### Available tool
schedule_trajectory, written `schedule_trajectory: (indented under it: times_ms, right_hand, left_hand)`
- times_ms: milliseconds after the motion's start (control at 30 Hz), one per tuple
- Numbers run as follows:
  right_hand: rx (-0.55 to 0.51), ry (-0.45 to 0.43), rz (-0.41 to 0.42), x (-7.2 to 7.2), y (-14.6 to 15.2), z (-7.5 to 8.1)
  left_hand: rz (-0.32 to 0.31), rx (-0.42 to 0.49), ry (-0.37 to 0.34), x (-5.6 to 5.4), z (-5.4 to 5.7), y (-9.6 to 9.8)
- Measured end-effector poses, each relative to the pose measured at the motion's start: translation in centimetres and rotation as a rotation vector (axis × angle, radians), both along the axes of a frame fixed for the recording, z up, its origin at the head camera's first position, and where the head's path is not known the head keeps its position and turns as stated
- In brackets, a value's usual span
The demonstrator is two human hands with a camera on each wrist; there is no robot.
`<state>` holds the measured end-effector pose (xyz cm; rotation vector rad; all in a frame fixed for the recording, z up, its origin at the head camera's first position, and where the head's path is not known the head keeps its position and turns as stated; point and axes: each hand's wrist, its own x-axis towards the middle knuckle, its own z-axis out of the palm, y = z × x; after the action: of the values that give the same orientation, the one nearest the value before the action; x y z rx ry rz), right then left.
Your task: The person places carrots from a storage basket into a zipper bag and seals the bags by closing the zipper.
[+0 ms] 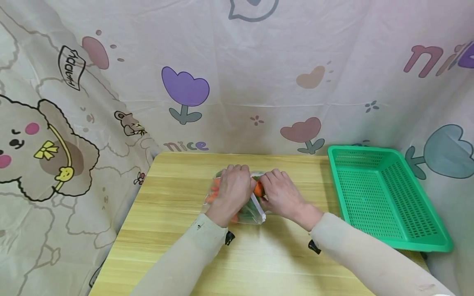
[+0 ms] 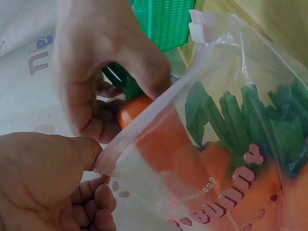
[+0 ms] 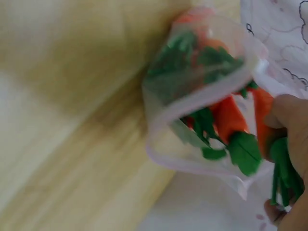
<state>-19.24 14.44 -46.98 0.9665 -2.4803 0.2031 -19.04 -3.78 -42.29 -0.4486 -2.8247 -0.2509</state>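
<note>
A clear zip bag (image 1: 252, 216) with pink lettering lies on the table, holding several orange carrots (image 2: 257, 195) with green tops. My left hand (image 1: 235, 185) pinches the rim of its mouth between thumb and fingers, as the left wrist view shows. At the bag's opening, my right hand (image 1: 283, 195) grips another carrot (image 3: 262, 108) near its leafy end. That carrot's orange body reaches inside the bag, while its green top stays outside in the hand. A zip slider (image 2: 203, 29) sits at one end of the mouth, which gapes in the right wrist view.
A green plastic basket (image 1: 336, 185) with perforated walls stands at the table's right side. The wooden table (image 1: 166, 205) meets a printed cloth (image 1: 252, 82) at its back edge, and the same kind of cloth hangs on both sides.
</note>
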Motion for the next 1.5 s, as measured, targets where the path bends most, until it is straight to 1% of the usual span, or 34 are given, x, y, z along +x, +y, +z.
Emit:
schedule_trajectory:
  times_ms: [133,200,300,400,467,500,533,567,633,667,700,733,800,833,867,933,1033,1133,1267,1333,1400,1500]
  right_hand:
    - [-0.086,-0.060,0.012,0.0,-0.6,-0.9]
    - [-0.124,-0.111,0.012,0.0,-0.9,-1.1]
    - [-0.182,-0.236,0.008,-0.1,-1.1,-1.4]
    - [-0.223,-0.379,0.028,-0.2,-1.1,-1.7]
    - [-0.256,-0.434,0.058,-0.1,-0.8,-1.9]
    - [-0.277,-0.430,0.070,0.0,-0.5,-2.1]
    - [-0.307,-0.403,0.079,0.1,-0.3,-2.2]
    - [-0.338,-0.365,0.070,0.2,0.0,-2.3]
    - [-0.403,-0.291,0.005,0.5,0.7,-2.5]
    - [-0.428,-0.267,-0.049,0.6,1.1,-2.7]
    - [-0.449,-0.259,-0.112,0.8,1.4,-2.8]
    - [-0.458,-0.277,-0.180,0.9,1.7,-2.9]
    - [-0.445,-0.380,-0.322,1.2,2.3,-3.2]
    - [-0.423,-0.440,-0.376,1.4,2.6,-3.4]
    - [-0.394,-0.501,-0.424,1.6,2.8,-3.7]
    - [-0.339,-0.613,-0.483,1.9,3.2,-4.4]
    - [-0.293,-0.740,-0.507,2.5,3.4,-5.4]
    - [-0.317,-0.810,-0.502,3.0,3.3,-6.3]
    - [-0.382,-0.840,-0.485,3.4,2.6,-7.0]
    - [-0.415,-0.840,-0.480,3.4,2.3,-7.1]
    - [-0.462,-0.847,-0.474,3.4,2.0,-7.0]
    - [-0.527,-0.842,-0.467,3.1,1.9,-5.9]
  left_hand:
    - [-0.009,-0.006,0.010,0.0,0.1,0.0]
    - [-0.007,-0.007,0.013,0.0,0.1,0.0]
    - [-0.004,-0.002,0.024,0.0,0.2,0.0]
    - [0.000,-0.012,0.028,0.0,0.2,0.0]
    - [0.009,-0.012,0.017,0.0,0.2,-0.1]
    - [0.011,-0.009,0.018,0.0,0.2,-0.1]
    - [0.012,-0.003,0.016,0.0,0.2,-0.2]
    - [0.013,0.008,0.012,0.0,0.3,-0.2]
    - [0.014,0.031,-0.001,-0.1,0.4,-0.4]
    - [0.011,0.041,-0.002,-0.1,0.4,-0.4]
    - [0.009,0.047,0.000,-0.1,0.5,-0.5]
    - [0.011,0.052,-0.005,-0.1,0.6,-0.5]
    - [0.016,0.053,-0.004,-0.1,0.6,-0.5]
    - [0.017,0.052,-0.003,-0.1,0.6,-0.5]
    - [0.017,0.051,-0.003,-0.1,0.6,-0.6]
    - [0.017,0.051,-0.007,0.0,0.6,-0.6]
    - [0.011,0.055,-0.022,0.0,0.7,-0.7]
    - [0.013,0.059,-0.033,0.1,0.7,-0.7]
    - [0.020,0.057,-0.041,0.2,0.7,-0.7]
    - [0.023,0.056,-0.036,0.3,0.6,-0.7]
    - [0.026,0.051,-0.029,0.4,0.6,-0.7]
    - [0.031,0.021,-0.016,0.6,0.6,-0.9]
